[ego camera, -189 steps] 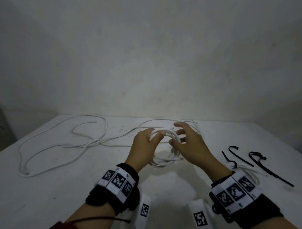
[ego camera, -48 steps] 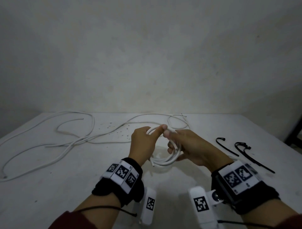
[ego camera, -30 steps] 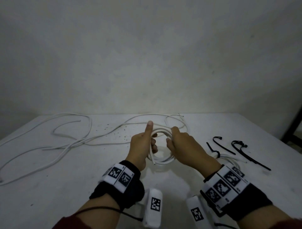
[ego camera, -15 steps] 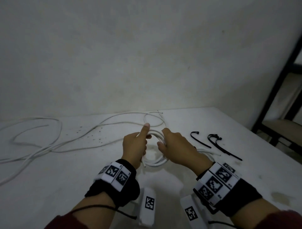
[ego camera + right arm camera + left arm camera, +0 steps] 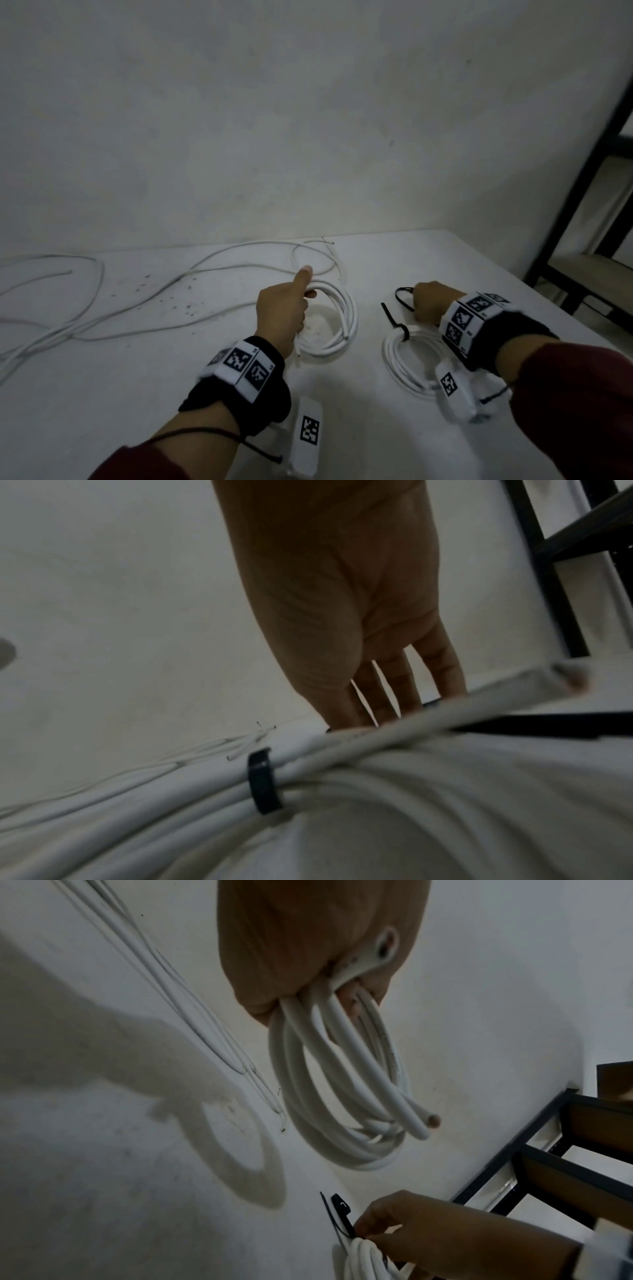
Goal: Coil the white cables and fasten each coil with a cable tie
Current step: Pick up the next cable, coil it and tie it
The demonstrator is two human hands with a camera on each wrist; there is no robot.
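Nearest, a tied coil (image 5: pixel 409 359) is laid flat on the table (image 5: pixel 137 394), bound at its far-left edge by a black tie (image 5: pixel 397 323) whose tail points away and leftward. Just beyond it, the right hand (image 5: pixel 430 301) is lowered onto a loose cable tie (image 5: pixel 402 294); whether it is gripped cannot be told. To the left, an untied coil (image 5: pixel 337 318) is held tilted above the table by the curled left hand (image 5: pixel 281 310), thumb raised. Farther off, uncoiled cables (image 5: pixel 102 308) are sprawled left to right.

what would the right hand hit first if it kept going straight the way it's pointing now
Most likely the loose black cable tie lying on the table: the right hand has its fingertips right at it. Actual contact is hidden, so touching is uncertain.
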